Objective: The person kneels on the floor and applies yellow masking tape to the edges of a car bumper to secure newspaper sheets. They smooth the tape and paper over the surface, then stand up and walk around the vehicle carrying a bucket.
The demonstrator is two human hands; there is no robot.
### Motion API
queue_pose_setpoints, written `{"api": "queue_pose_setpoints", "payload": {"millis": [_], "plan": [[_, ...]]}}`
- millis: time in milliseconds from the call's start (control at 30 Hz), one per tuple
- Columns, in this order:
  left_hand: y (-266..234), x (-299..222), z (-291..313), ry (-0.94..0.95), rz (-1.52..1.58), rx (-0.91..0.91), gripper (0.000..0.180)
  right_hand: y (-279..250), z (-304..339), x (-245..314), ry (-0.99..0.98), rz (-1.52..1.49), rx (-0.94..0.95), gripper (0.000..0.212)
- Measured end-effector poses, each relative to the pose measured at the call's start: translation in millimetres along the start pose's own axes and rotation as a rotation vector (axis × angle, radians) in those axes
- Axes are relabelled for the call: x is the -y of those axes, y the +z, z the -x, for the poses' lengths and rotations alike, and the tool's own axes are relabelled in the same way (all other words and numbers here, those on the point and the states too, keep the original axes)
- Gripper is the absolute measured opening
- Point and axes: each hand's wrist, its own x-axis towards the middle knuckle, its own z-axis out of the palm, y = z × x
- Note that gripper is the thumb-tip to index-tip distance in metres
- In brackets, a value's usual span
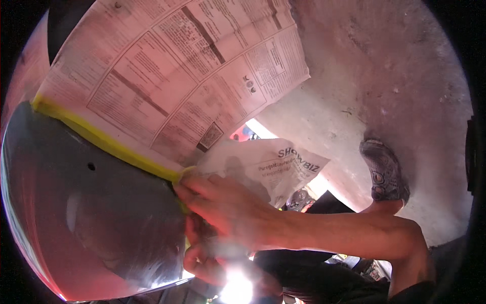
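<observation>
A curved, glossy grey panel (126,202) with a small round hole fills the left side. Yellow masking tape (106,139) runs along its upper edge and holds a large printed newspaper sheet (167,66). At the tape's right end, my right hand (223,200) reaches in from the right with fingers bent and pressed together on the tape, by the panel's edge. Just beneath it is my left hand (207,266), its fingers curled near the same edge. Glare and blur hide what lies between the hands. A second newspaper piece (283,167) hangs behind my right hand.
Rough concrete floor (395,76) spreads across the right side. A foot in a dark patterned shoe (385,172) rests on it. Dark clothing (324,278) lies below my right forearm. A bright glare (237,291) washes out the bottom centre.
</observation>
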Motion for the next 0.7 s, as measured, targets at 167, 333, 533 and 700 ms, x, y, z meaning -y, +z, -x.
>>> {"api": "queue_pose_setpoints", "payload": {"millis": [167,333,533,700], "plan": [[-4,-7,0,-0.067,-0.024,-0.061,0.055,-9,-16,15,0.099,0.053,0.127,0.064],[-3,-14,5,-0.126,-0.067,-0.019,0.05,-16,-7,-2,0.072,0.08,0.153,0.07],[1,-13,1,-0.171,0.052,0.035,0.047,-5,-17,-10,0.063,0.169,0.063,0.071],[2,-12,10,-0.1,-0.095,0.068,0.049,-20,-2,-21,0.037,0.123,0.033,0.066]]}}
